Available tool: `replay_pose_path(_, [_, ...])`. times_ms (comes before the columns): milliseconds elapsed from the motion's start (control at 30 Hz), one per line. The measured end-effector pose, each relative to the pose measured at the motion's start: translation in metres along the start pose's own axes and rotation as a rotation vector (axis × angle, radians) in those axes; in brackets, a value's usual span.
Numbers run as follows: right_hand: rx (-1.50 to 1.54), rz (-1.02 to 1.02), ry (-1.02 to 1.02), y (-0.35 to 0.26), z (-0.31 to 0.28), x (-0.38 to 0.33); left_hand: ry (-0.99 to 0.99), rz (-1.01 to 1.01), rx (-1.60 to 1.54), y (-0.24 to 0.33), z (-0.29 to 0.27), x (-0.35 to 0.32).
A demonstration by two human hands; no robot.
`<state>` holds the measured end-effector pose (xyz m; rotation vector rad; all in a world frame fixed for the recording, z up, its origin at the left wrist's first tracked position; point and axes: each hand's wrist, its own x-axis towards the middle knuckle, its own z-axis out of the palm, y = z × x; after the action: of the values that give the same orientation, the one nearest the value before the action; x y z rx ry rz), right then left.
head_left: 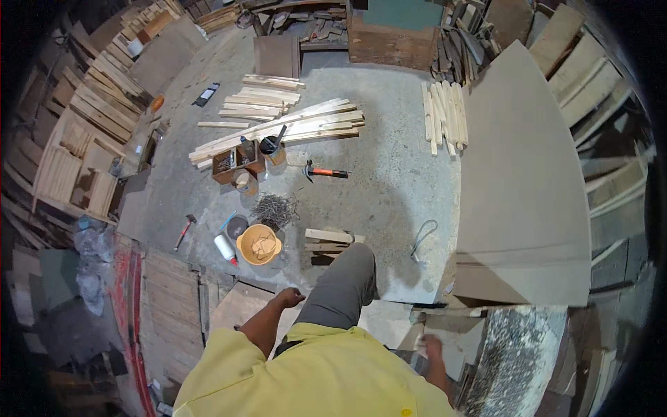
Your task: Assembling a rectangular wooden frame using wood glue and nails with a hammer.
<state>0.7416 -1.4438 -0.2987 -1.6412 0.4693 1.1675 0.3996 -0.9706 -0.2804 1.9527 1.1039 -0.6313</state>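
My left hand (290, 298) hangs beside my raised knee, its fingers curled in and nothing seen in them. Low on the right, my right hand (432, 345) is smeared by motion, so its fingers cannot be made out. Just past the knee lie short wood strips (326, 236), partly hidden by my leg. The yellow bowl (241, 243) nearest my left hand has thin pale bits in it. Next to it are a white bottle (224, 244) with a red cap and a heap of nails (275, 209). Farther off lies a claw hammer (330, 172) with an orange and black handle.
A wooden box (222, 178) with compartments stands beside a dark-topped container (276, 154), in front of long pale wood strips (306, 128). A small hammer (185, 231) lies left, a wire loop (422, 238) right. A large board (521, 187) covers the right side.
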Motion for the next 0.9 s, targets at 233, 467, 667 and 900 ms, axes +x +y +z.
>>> replay_pose_path(233, [-0.265,-0.471,0.034,-0.423,0.119,-0.051,0.114,0.223,-0.274,0.196,-0.147,0.047])
replay_pose_path(467, [-0.622,-0.611,-0.073,-0.509,0.150,-0.077,0.169,-0.006,-0.505,0.247,-0.254,-0.012])
replay_pose_path(667, [-1.196,-0.363,-0.187,-0.456,0.013,-0.049,0.171,-0.362,-0.352,0.193,-0.277,-0.056])
replay_pose_path(900, [-1.594,-0.656,-0.187,-0.504,-0.075,0.026,0.315,-0.316,-0.346,0.231,-0.284,0.030])
